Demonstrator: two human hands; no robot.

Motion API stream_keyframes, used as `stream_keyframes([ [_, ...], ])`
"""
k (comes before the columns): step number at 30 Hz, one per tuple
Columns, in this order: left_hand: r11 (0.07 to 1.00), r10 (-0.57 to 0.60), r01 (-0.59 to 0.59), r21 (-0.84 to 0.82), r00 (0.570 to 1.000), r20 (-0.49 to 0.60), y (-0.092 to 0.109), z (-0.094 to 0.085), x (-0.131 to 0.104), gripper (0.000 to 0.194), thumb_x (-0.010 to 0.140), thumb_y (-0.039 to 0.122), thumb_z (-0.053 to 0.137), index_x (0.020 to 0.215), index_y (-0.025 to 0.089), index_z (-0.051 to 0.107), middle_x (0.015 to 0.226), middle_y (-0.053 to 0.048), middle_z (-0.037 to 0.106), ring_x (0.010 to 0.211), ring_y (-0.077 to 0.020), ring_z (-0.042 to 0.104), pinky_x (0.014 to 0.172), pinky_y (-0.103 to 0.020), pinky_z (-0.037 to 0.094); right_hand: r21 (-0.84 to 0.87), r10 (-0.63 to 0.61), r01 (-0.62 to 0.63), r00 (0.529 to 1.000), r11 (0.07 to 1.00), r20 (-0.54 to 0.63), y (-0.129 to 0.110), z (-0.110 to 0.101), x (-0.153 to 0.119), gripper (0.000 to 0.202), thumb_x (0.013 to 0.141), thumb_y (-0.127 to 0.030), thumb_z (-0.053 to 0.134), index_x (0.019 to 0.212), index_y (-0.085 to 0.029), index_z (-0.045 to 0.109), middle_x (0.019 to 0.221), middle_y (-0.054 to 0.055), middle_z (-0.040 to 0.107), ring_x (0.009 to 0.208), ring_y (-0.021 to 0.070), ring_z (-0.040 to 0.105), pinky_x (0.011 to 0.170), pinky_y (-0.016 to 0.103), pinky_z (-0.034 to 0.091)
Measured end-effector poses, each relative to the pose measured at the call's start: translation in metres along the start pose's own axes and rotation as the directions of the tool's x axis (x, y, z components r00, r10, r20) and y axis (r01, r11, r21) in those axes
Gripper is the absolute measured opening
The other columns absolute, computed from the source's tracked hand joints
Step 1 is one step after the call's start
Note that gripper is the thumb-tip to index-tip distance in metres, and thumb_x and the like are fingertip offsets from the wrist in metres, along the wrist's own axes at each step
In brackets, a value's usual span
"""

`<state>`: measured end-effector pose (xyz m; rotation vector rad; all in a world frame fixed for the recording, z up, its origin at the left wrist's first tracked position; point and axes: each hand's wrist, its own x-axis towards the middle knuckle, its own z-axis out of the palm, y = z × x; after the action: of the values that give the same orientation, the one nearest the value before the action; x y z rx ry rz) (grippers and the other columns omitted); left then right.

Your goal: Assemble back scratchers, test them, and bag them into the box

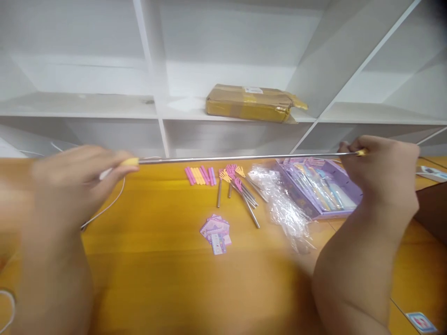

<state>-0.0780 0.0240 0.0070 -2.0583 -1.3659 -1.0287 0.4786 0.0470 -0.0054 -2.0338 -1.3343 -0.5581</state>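
A telescopic back scratcher (230, 158) stretches level across the view, its thin metal rod drawn out long. My left hand (89, 172), blurred, grips its yellow end at the left. My right hand (380, 160) is closed around the other yellow end, mostly hidden by the fingers. Below the rod, several shorter back scratchers (244, 186) with pink and yellow hand-shaped heads lie in a loose pile on the table. A row of pink, yellow and purple sleeves (201, 176) lies to their left. Nearer to me is a small stack of purple printed cards (217, 232).
Crumpled clear plastic bags (284, 207) lie beside a purple display box (316, 215) holding wrapped items. White shelving (237, 116) stands behind the wooden table (146, 274), with a taped cardboard package (249, 102) on it. A white cable (108, 207) runs along the left.
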Motion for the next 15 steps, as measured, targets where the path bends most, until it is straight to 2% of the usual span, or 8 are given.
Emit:
stream_keyframes([
  [3, 0.987, 0.146, -0.145, 0.061, 0.989, -0.011, 0.023, 0.017, 0.005, 0.021, 0.103, 0.046, 0.064, 0.101, 0.033, 0.081, 0.076, 0.004, 0.073, 0.075, -0.0158, 0.065, 0.065, -0.028, 0.039, -0.001, -0.070, 0.070, 0.997, 0.998, 0.033, -0.021, 0.009, -0.003, 0.023, 0.081, -0.031, 0.064, 0.066, -0.025, 0.048, 0.055, -0.002, 0.039, 0.059, 0.0168, 0.031, 0.067, 0.032, 0.031],
  [6, 0.989, 0.135, -0.136, 0.063, 0.991, 0.018, 0.042, 0.037, 0.001, 0.025, 0.105, 0.047, 0.060, 0.102, 0.033, 0.080, 0.080, 0.002, 0.077, 0.077, -0.0184, 0.069, 0.065, -0.031, 0.039, 0.004, -0.116, 0.116, 0.987, 0.993, 0.107, -0.058, 0.023, -0.013, 0.015, 0.086, -0.030, 0.061, 0.072, -0.023, 0.058, 0.070, 0.005, 0.059, 0.065, 0.0183, 0.040, 0.068, 0.031, 0.031],
  [8, 0.993, 0.102, -0.106, 0.057, 0.993, 0.065, 0.059, 0.052, -0.006, 0.028, 0.106, 0.049, 0.057, 0.102, 0.033, 0.080, 0.081, 0.001, 0.078, 0.077, -0.0199, 0.070, 0.064, -0.033, 0.037, 0.042, -0.159, 0.154, 0.971, 0.987, 0.177, -0.093, 0.033, -0.031, 0.006, 0.084, -0.023, 0.061, 0.081, -0.022, 0.067, 0.089, 0.008, 0.071, 0.075, 0.0200, 0.053, 0.069, 0.030, 0.032],
  [9, 0.994, 0.093, -0.098, 0.048, 0.991, 0.093, 0.068, 0.059, -0.011, 0.028, 0.106, 0.049, 0.055, 0.104, 0.034, 0.079, 0.082, 0.001, 0.079, 0.077, -0.0198, 0.070, 0.063, -0.033, 0.036, 0.058, -0.171, 0.162, 0.959, 0.985, 0.225, -0.112, 0.037, -0.044, 0.012, 0.081, -0.016, 0.060, 0.086, -0.021, 0.070, 0.095, 0.009, 0.074, 0.079, 0.0209, 0.057, 0.069, 0.029, 0.032],
  [10, 0.995, 0.091, -0.096, 0.033, 0.989, 0.117, 0.077, 0.066, -0.017, 0.028, 0.107, 0.048, 0.055, 0.106, 0.034, 0.079, 0.083, 0.000, 0.079, 0.075, -0.0192, 0.069, 0.062, -0.033, 0.035, 0.075, -0.230, 0.218, 0.932, 0.973, 0.280, -0.131, 0.040, -0.058, 0.019, 0.082, -0.012, 0.057, 0.091, -0.021, 0.071, 0.101, 0.009, 0.075, 0.082, 0.0214, 0.060, 0.069, 0.029, 0.031],
  [12, 0.995, 0.095, -0.099, 0.018, 0.982, 0.162, 0.094, 0.080, -0.028, 0.030, 0.108, 0.047, 0.053, 0.103, 0.032, 0.079, 0.077, -0.001, 0.077, 0.069, -0.0182, 0.066, 0.058, -0.033, 0.031, 0.096, -0.364, 0.356, 0.845, 0.930, 0.393, -0.164, 0.043, -0.088, 0.022, 0.090, -0.013, 0.052, 0.099, -0.020, 0.071, 0.104, 0.011, 0.074, 0.079, 0.0214, 0.063, 0.065, 0.029, 0.027],
  [15, 0.994, 0.110, -0.110, -0.014, 0.973, 0.203, 0.103, 0.092, -0.040, 0.034, 0.108, 0.046, 0.051, 0.100, 0.028, 0.078, 0.073, -0.002, 0.074, 0.065, -0.0174, 0.062, 0.057, -0.033, 0.028, 0.110, -0.461, 0.483, 0.707, 0.869, 0.536, -0.192, 0.043, -0.121, 0.026, 0.096, -0.010, 0.047, 0.107, -0.019, 0.068, 0.102, 0.010, 0.074, 0.076, 0.0208, 0.065, 0.060, 0.031, 0.021],
])
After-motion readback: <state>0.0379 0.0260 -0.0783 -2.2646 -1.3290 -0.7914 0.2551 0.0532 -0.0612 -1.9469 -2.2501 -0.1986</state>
